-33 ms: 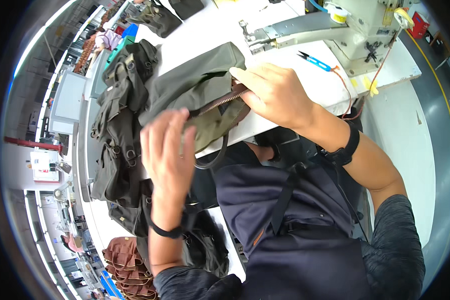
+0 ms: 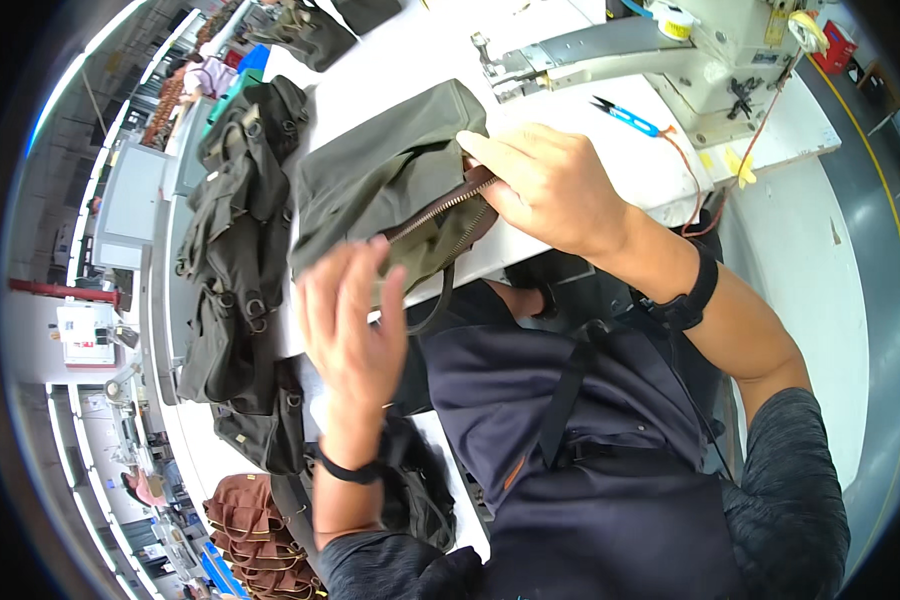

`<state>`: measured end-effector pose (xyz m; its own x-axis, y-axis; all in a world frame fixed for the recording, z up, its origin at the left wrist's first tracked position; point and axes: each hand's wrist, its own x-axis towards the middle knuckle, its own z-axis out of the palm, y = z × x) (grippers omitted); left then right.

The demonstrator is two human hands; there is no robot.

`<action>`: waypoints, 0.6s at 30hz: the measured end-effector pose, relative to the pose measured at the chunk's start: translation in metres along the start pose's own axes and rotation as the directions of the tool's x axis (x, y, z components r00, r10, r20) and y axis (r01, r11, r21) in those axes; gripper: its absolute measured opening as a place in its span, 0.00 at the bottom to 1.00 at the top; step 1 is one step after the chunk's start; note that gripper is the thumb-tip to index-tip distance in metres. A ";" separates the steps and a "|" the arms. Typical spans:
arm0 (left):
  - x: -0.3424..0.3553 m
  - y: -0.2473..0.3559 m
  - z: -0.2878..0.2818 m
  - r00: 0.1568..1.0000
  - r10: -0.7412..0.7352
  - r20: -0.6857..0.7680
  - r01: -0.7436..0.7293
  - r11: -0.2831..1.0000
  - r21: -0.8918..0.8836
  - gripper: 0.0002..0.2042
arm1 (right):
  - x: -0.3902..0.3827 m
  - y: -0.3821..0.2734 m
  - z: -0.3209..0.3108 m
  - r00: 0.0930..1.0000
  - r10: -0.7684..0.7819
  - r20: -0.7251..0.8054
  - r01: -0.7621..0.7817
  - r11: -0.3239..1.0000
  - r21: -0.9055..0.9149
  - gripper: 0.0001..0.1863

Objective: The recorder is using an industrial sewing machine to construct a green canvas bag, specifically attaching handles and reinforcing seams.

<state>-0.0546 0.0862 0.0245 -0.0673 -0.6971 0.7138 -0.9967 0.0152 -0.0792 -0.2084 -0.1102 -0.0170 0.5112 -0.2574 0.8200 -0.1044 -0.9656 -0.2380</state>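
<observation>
A dark green bag (image 2: 395, 150) lies on the table (image 2: 370, 65), its zipper (image 2: 435, 210) parted; what is inside cannot be made out. At the bag's 3 o'clock end, the right hand (image 2: 545, 185) pinches the edge beside the zipper. Toward 7 o'clock, the left hand (image 2: 355, 320) is blurred, fingers spread wide; whether it touches the bag cannot be told. At 9 o'clock from the bag is a heap of dark bags (image 2: 235, 220); farther off at 7, stacked reddish-brown bags (image 2: 255, 530). Blue snips (image 2: 627, 118) lie between 2 and 3.
</observation>
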 end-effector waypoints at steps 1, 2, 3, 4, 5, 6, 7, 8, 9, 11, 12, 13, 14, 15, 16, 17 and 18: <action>-0.015 0.017 0.006 0.997 -0.041 -0.061 0.036 0.997 -0.075 0.19 | -0.008 0.003 0.003 0.999 -0.009 -0.043 0.009 1.000 0.018 0.23; -0.027 0.034 0.011 0.976 -0.209 0.056 0.216 0.950 -0.225 0.18 | -0.013 0.006 0.005 0.999 -0.013 -0.044 0.014 1.000 0.025 0.24; -0.035 0.050 0.016 0.926 -0.332 0.178 0.375 0.860 -0.345 0.17 | -0.017 0.008 0.007 1.000 -0.014 -0.023 0.015 1.000 0.024 0.24; -0.039 0.065 0.021 0.842 -0.458 0.285 0.539 0.692 -0.480 0.18 | -0.019 0.010 0.010 0.998 -0.008 -0.056 0.009 1.000 0.024 0.24; -0.039 0.076 0.029 0.658 -0.575 0.486 0.725 0.310 -0.615 0.24 | -0.020 0.012 0.012 0.998 0.013 -0.064 -0.012 1.000 0.020 0.25; -0.036 0.085 0.038 0.610 -0.580 0.539 0.709 0.095 -0.699 0.27 | -0.020 0.012 0.013 0.998 -0.025 -0.066 0.027 0.999 0.032 0.25; -0.030 0.089 0.046 0.585 -0.571 0.575 0.646 -0.101 -0.757 0.30 | -0.019 0.012 0.015 0.997 -0.003 -0.083 0.006 0.999 0.041 0.25; -0.024 0.086 0.050 0.588 -0.531 0.610 0.597 -0.224 -0.771 0.30 | -0.018 0.012 0.016 0.994 0.021 -0.103 -0.016 0.999 0.048 0.26; -0.019 0.086 0.053 0.550 -0.553 0.625 0.547 -0.327 -0.771 0.26 | -0.017 0.011 0.016 0.996 0.011 -0.091 -0.006 0.999 0.053 0.26; -0.010 0.076 0.058 0.497 -0.519 0.696 0.333 -0.626 -0.705 0.26 | -0.018 0.007 0.015 0.992 0.018 -0.122 -0.011 0.999 0.051 0.24; -0.006 0.071 0.060 0.493 -0.456 0.741 0.261 -0.735 -0.625 0.24 | -0.020 0.004 0.013 0.994 0.031 -0.103 -0.026 0.998 0.052 0.24; -0.004 0.066 0.062 0.491 -0.425 0.761 0.299 -0.738 -0.605 0.22 | -0.023 -0.001 0.011 0.994 0.072 -0.082 -0.066 0.996 0.067 0.23; -0.003 0.062 0.064 0.502 -0.376 0.779 0.282 -0.780 -0.558 0.22 | -0.028 -0.006 0.009 0.990 0.133 -0.049 -0.129 0.989 0.075 0.22; -0.003 0.063 0.067 0.431 -0.419 0.799 0.333 -0.749 -0.573 0.20 | -0.034 -0.012 0.005 0.990 0.125 -0.061 -0.120 0.990 0.078 0.22; -0.004 0.064 0.069 0.428 -0.412 0.804 0.342 -0.750 -0.566 0.20 | -0.042 -0.020 0.000 0.973 0.228 -0.036 -0.217 0.956 0.197 0.21; -0.006 0.065 0.071 0.385 -0.479 0.789 0.386 -0.693 -0.609 0.19 | -0.048 -0.025 -0.003 0.946 0.324 0.003 -0.309 0.899 0.311 0.20; -0.009 0.067 0.073 0.365 -0.539 0.759 0.435 -0.622 -0.651 0.18 | -0.054 -0.028 -0.007 0.951 0.308 0.021 -0.293 0.880 0.375 0.18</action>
<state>-0.1180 0.0416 -0.0380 0.5463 -0.8068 -0.2251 0.5620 0.1538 0.8127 -0.2389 -0.0699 -0.0509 0.4716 -0.5413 0.6961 0.0787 -0.7604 -0.6446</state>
